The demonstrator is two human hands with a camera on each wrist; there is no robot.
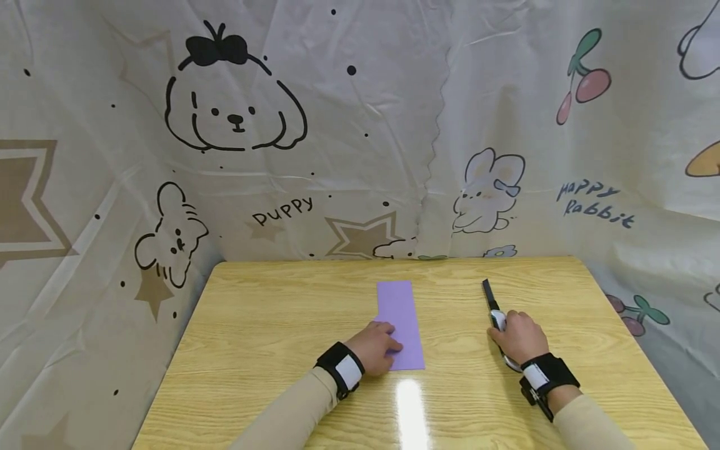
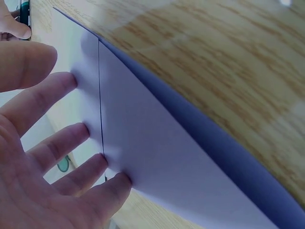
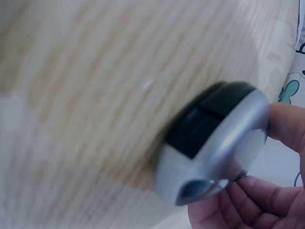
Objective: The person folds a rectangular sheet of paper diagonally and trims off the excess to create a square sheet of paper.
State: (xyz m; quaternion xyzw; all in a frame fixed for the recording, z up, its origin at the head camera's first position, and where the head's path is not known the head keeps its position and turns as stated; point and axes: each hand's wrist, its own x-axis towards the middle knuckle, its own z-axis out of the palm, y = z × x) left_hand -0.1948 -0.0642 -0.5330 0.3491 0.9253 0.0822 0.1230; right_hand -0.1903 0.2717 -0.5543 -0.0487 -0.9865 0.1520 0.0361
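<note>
A strip of purple paper (image 1: 402, 306) lies lengthwise on the table. My left hand (image 1: 374, 347) rests on its lower left part, fingers spread and fairly straight. In the left wrist view the fingertips (image 2: 119, 183) press on the paper (image 2: 157, 143), near a thin dark line running across it. One long edge of the paper shows a darker underside against the wood. Over on the right, my right hand (image 1: 523, 337) grips a utility knife (image 1: 498, 320) with a black blade pointing away from me. The right wrist view shows the silver and black handle end (image 3: 214, 138) with a hole in it.
The wood-grain table (image 1: 270, 312) reaches back to a pale cloth (image 1: 360, 156) printed with a puppy, a rabbit and stars. That cloth hangs behind the table and at both sides. A bright light reflection (image 1: 412, 412) shows near the front.
</note>
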